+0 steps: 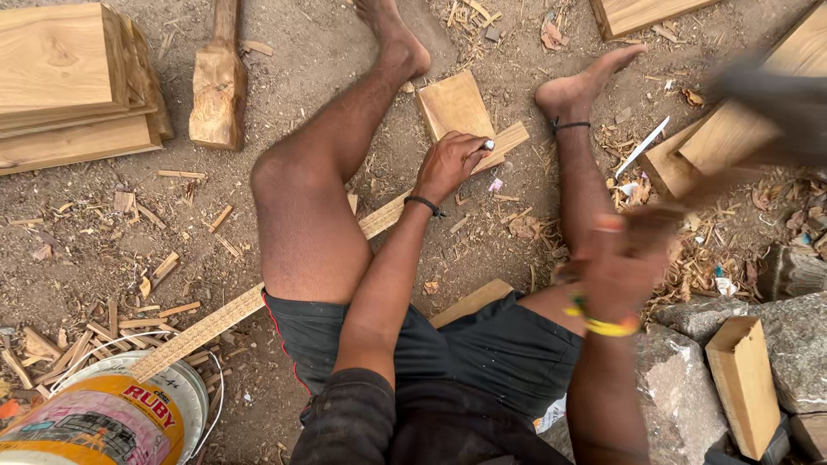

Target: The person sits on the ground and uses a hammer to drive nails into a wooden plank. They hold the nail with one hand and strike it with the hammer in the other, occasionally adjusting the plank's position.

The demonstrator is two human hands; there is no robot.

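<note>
Two bare hands are at work over the dirt ground (284, 52), where a person sits with legs spread. The left hand (448, 164) has its grip pinched around a small metal tool (488, 145), and the tool's tip presses on a long thin wood strip (258, 301). The strip lies slanted on the ground, passing under the left leg, from beside a paint bucket (103, 418) at the bottom left corner up to a spot between the two feet. A small wood block (452, 103) lies just past the hand, touching the strip's far end. The right hand (616, 258) is lifted and blurry; it seems to hold a blurry wooden mallet (767, 95), but I cannot tell how tight the grip is. Wood planks (69, 77) are stacked at the top left corner. Wood chips (95, 327) are scattered near the bucket. Grey stones (689, 379) and another wood block (745, 383) sit at the bottom right.
</note>
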